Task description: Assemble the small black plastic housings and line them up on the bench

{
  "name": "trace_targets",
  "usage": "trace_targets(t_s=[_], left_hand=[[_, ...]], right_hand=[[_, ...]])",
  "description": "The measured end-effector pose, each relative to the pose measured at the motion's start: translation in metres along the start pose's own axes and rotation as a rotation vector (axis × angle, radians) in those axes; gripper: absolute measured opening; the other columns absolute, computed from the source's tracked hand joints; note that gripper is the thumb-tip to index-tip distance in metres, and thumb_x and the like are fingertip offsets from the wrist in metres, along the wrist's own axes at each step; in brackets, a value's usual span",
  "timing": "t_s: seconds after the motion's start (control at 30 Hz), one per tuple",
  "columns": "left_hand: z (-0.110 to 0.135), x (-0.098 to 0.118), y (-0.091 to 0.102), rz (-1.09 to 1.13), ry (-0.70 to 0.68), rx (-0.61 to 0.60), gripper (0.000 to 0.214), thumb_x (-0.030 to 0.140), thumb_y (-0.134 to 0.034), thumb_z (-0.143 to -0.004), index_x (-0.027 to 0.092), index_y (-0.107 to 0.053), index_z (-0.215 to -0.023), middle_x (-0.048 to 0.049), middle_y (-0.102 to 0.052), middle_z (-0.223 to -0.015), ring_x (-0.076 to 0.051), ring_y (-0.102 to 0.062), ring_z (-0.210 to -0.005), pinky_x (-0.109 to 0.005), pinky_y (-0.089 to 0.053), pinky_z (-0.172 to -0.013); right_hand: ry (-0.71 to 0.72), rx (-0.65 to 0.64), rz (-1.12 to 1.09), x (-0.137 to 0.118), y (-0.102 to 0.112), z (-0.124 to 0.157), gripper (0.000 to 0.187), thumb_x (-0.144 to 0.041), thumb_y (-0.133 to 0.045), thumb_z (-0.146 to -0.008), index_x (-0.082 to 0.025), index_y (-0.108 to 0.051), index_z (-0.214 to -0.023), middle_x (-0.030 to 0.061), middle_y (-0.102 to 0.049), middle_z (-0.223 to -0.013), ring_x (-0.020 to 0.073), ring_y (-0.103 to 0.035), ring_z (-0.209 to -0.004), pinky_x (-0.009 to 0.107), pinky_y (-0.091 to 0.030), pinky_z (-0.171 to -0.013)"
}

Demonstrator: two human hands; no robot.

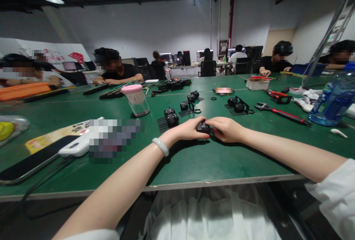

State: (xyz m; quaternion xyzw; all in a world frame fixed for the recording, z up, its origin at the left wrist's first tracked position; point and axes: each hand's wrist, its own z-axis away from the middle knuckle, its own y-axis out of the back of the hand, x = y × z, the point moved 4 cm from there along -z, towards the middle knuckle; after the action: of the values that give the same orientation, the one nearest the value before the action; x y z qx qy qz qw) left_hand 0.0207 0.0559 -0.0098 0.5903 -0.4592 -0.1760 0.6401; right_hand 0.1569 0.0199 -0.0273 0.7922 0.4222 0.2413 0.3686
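Observation:
A small black rounded plastic part point(203, 127) is between my two hands, just above or on the green table. My left hand point(190, 129), with a pale bangle at its wrist, grips it from the left between thumb and fingers. From the right, my right hand point(226, 129) has curled fingers, their tips on the part's right side; its palm side is hidden. Beyond my hands lie similar black parts on slotted bases: one pair point(171, 117) to the left, a ringed one point(190, 107) in the middle and another point(239, 105) to the right.
Left are a pink-lidded glass cup point(139, 103), a phone point(36, 158) and a white power bank point(80, 144). Right are an adjustable wrench point(285, 115), red-handled pliers point(277, 94), a white box point(257, 84) and a water bottle point(332, 99). Several people sit beyond.

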Motion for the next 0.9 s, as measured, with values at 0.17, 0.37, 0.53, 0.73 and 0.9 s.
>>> trace_targets(t_s=[0.17, 0.37, 0.53, 0.73, 0.9], left_hand=[[0.000, 0.000, 0.001, -0.006, 0.016, 0.004, 0.055, 0.048, -0.056, -0.060, 0.019, -0.042, -0.104, -0.0010, -0.052, -0.089, -0.016, -0.050, -0.077, -0.024, -0.037, -0.065], [0.001, 0.001, 0.001, 0.014, 0.026, -0.002, 0.050, 0.046, -0.055, -0.060, 0.019, -0.044, -0.101, 0.0000, -0.052, -0.086, -0.015, -0.050, -0.074, -0.022, -0.037, -0.063], [0.001, 0.001, 0.001, 0.014, 0.025, -0.004, 0.050, 0.046, -0.055, -0.060, 0.020, -0.043, -0.102, 0.0001, -0.052, -0.086, -0.015, -0.050, -0.074, -0.022, -0.037, -0.062], [0.001, 0.000, 0.000, 0.022, 0.009, 0.011, 0.054, 0.048, -0.056, -0.059, 0.019, -0.042, -0.104, -0.0014, -0.052, -0.092, -0.016, -0.050, -0.078, -0.024, -0.037, -0.066], [0.001, 0.000, 0.001, 0.025, 0.017, 0.011, 0.055, 0.050, -0.056, -0.058, 0.019, -0.043, -0.103, -0.0014, -0.052, -0.091, -0.017, -0.050, -0.079, -0.024, -0.037, -0.067]], right_hand=[[-0.086, -0.083, -0.018, 0.005, -0.006, 0.001, 0.041, -0.014, -0.045, -0.070, -0.009, -0.040, -0.111, 0.0128, -0.056, -0.097, 0.0196, -0.053, -0.087, 0.032, -0.043, -0.074], [-0.172, -0.179, -0.054, 0.008, -0.011, 0.001, 0.031, -0.015, -0.044, -0.072, -0.012, -0.046, -0.103, 0.0097, -0.058, -0.089, 0.0182, -0.053, -0.082, 0.030, -0.042, -0.071], [-0.160, -0.115, -0.038, 0.007, -0.006, 0.000, 0.030, -0.015, -0.045, -0.071, -0.012, -0.048, -0.101, 0.0103, -0.057, -0.092, 0.0186, -0.052, -0.084, 0.031, -0.042, -0.074], [0.025, 0.083, -0.028, -0.001, 0.006, 0.001, 0.031, -0.010, -0.044, -0.070, -0.015, -0.049, -0.100, 0.0100, -0.054, -0.099, 0.0178, -0.048, -0.094, 0.032, -0.042, -0.078], [0.138, 0.100, 0.004, -0.008, 0.009, 0.001, 0.027, -0.010, -0.042, -0.072, -0.016, -0.051, -0.097, 0.0092, -0.055, -0.098, 0.0177, -0.047, -0.096, 0.033, -0.042, -0.078]])
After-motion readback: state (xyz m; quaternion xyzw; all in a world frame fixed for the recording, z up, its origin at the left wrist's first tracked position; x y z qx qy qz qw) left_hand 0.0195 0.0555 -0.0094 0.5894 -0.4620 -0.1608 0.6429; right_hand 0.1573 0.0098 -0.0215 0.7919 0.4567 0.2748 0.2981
